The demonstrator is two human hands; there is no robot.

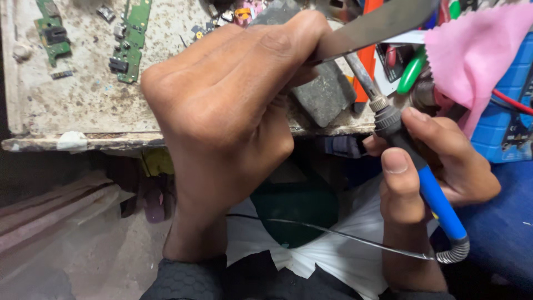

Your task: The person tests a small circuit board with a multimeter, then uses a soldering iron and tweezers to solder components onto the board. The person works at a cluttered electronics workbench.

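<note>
Over bench edge (44,143): left hand (233,111) pinches flat metal blade (383,25) against soldering iron (422,178) shaft; right hand (438,166) clenched round iron's blue grip. Green circuit boards (130,39) top left.

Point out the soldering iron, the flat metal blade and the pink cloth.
soldering iron (436,200), head view, blue handle.
flat metal blade (383,25), head view, middle of the flat.
pink cloth (477,55), head view, centre of the fabric.

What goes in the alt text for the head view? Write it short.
The right hand grips a blue-handled soldering iron while the left hand presses a flat grey metal blade against its metal shaft. Behind them, green circuit boards lie on a stained white worktop and a pink cloth drapes at right.
</note>
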